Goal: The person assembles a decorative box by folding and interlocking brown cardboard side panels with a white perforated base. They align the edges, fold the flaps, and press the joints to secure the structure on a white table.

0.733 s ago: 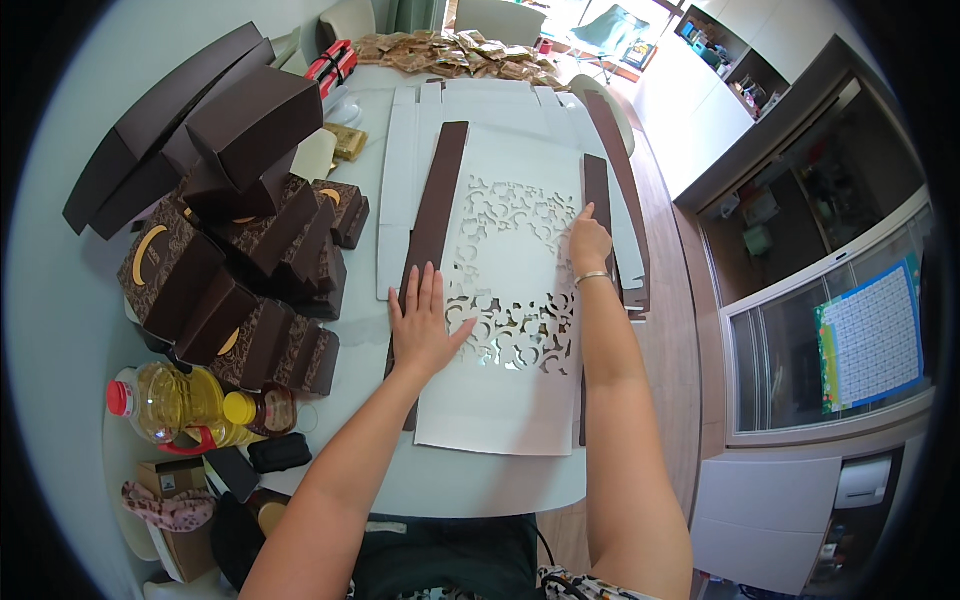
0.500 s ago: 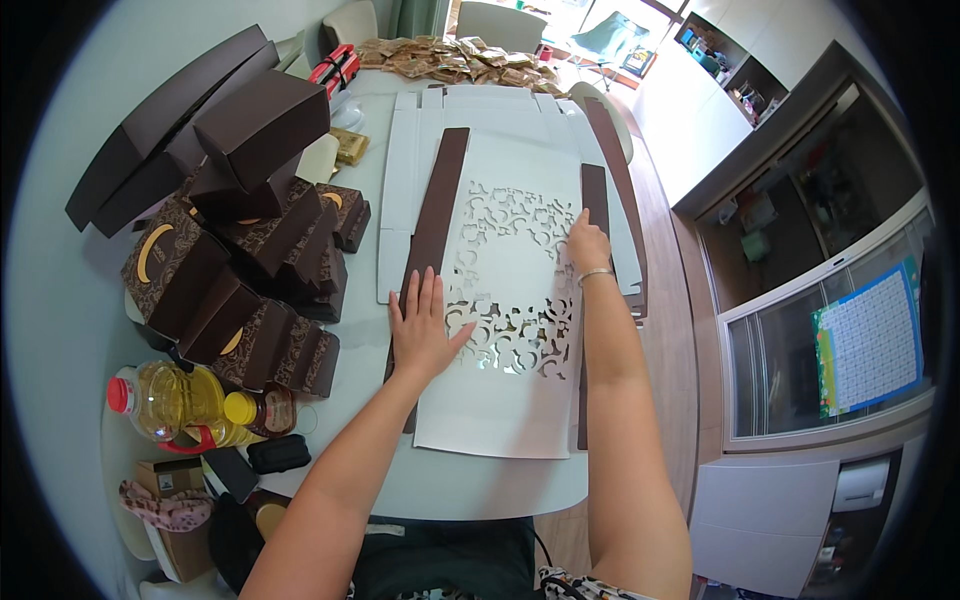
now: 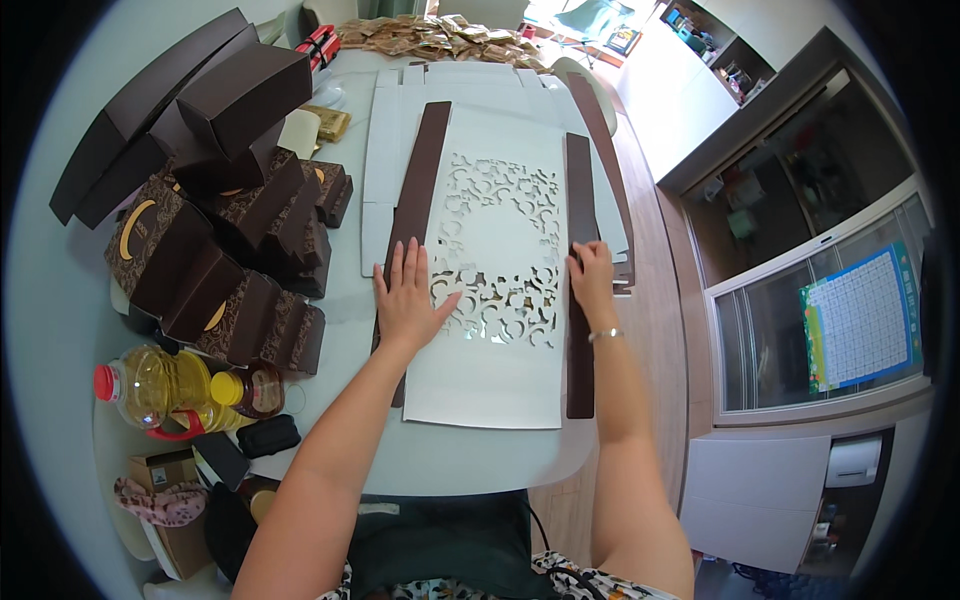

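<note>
In front of me lies a long white cardboard sheet (image 3: 485, 385) with a swirling cut-out pattern. Brown cardboard flaps run along its two long sides. My left hand (image 3: 408, 305) is open, pressed flat with spread fingers across the left brown flap (image 3: 425, 165) and the edge of the white. On the other side my right hand (image 3: 593, 275) is closed, its fingers bent and bunched on the right brown flap (image 3: 579, 370). More flat white cardboard sheets (image 3: 383, 160) lie stacked beneath.
Folded brown boxes (image 3: 250, 105) pile up at the left. An oil bottle (image 3: 165, 385) and a brown yellow-capped jar (image 3: 250, 390) stand nearer me, beside a black case (image 3: 268, 435). Small gold packets (image 3: 440, 38) cover the table's far end. A glass-panelled door (image 3: 770, 340) is at the right.
My right hand has come down the right flap toward me, its pointing finger now bent in. The left hand stays flat on the sheet. The whole view has shifted slightly.
</note>
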Demonstrator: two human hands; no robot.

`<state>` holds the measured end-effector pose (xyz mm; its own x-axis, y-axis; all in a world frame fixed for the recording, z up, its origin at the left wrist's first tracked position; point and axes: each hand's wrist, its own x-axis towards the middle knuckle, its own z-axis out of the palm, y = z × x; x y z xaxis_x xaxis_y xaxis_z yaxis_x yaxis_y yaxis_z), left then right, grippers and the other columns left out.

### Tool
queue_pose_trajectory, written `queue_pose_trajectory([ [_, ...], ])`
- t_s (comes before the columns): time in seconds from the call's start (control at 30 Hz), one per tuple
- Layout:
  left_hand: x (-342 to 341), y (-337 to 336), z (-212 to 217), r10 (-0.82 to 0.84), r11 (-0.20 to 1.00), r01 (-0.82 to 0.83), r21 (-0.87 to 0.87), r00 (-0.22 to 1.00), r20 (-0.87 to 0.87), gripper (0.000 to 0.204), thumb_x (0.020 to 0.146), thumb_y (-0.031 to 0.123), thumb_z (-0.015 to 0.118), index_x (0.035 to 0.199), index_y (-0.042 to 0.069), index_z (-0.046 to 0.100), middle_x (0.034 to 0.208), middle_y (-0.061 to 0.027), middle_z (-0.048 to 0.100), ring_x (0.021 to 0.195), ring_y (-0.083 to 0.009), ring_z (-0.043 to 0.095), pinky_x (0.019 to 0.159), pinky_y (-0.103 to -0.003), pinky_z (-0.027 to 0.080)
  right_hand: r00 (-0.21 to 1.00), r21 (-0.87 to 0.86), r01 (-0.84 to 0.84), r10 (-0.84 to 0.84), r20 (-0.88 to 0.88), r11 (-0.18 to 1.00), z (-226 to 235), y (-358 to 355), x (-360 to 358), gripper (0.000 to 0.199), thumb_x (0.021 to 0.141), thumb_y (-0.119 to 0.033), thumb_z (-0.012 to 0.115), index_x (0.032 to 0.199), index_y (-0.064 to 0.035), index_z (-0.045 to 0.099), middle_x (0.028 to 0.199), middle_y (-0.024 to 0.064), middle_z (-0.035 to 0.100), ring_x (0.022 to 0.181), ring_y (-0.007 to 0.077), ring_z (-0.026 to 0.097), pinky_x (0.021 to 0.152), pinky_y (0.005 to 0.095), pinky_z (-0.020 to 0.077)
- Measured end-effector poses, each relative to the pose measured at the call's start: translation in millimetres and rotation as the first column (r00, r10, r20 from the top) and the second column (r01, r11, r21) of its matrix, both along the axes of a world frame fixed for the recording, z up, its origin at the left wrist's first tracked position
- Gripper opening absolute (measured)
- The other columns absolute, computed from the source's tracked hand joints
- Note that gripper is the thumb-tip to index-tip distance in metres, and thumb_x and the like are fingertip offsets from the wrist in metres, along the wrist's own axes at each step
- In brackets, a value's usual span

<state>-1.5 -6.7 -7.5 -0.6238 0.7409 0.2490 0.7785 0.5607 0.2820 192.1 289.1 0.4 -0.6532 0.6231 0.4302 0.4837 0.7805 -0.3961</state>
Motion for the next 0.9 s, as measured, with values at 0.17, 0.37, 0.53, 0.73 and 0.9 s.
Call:
queue_pose_trajectory([
  [0.17,4,1,6,0.002,0.998,0.001,0.056,0.999,-0.042,0.092,0.09,0.061,0.059,0.152,-0.001,0.032,0.161,-0.0126,0.025,0.151,-0.028,0.017,0.122,-0.054,0.01,0.974,0.254,0.22,-0.224,-0.013,0.942,9,-74,51,0.039,0.088,-0.025,0.073,0.125,-0.0116,0.069,0.118,0.0196,0.057,0.113,0.036,0.051,0.093,0.0479,0.0423],
  [0.37,12,-1,19,0.021,0.999,-0.02,0.038,1.0,-0.02,0.083,0.086,0.055,0.067,0.142,-0.003,0.047,0.122,-0.0123,0.049,0.117,-0.0284,0.045,0.101,-0.045,0.036,0.943,0.069,0.323,-0.327,0.056,0.944,5,-114,76,0.048,0.089,-0.03,0.074,0.134,-0.017,0.065,0.088,0.0138,0.047,0.087,0.0301,0.048,0.078,0.0403,0.0437],
  [0.53,6,-3,6,-0.021,0.986,0.018,0.165,1.0,0.017,0.071,0.085,0.037,0.073,0.138,-0.005,0.052,0.108,-0.0114,0.049,0.1,-0.0283,0.053,0.084,-0.04,0.047,0.919,-0.148,0.394,-0.387,0.076,0.907,15,-119,72,0.057,0.089,-0.028,0.074,0.141,-0.0164,0.056,0.095,0.0149,0.048,0.086,0.0306,0.05,0.08,0.0398,0.0466],
  [0.73,-24,-40,-2,-0.325,0.915,0.169,0.366,0.847,0.421,0.047,0.077,0.006,0.078,0.121,-0.001,0.063,0.105,-0.0107,0.052,0.09,-0.0263,0.059,0.082,-0.036,0.052,0.96,-0.021,0.275,-0.276,-0.052,0.961,25,-115,63,0.047,0.083,-0.022,0.079,0.125,-0.014,0.058,0.1,0.0147,0.052,0.086,0.0354,0.058,0.076,0.0431,0.0495],
  [0.9,-22,-58,15,-0.301,0.935,0.161,0.317,0.832,0.465,0.023,0.073,0.004,0.083,0.088,0.002,0.066,0.093,-0.0078,0.055,0.081,-0.0225,0.062,0.075,-0.033,0.052,0.956,-0.063,0.281,-0.274,0.104,0.957,30,-107,61,0.026,0.076,-0.007,0.075,0.093,-0.0069,0.055,0.091,0.0119,0.057,0.085,0.0355,0.06,0.071,0.0459,0.0495],
])
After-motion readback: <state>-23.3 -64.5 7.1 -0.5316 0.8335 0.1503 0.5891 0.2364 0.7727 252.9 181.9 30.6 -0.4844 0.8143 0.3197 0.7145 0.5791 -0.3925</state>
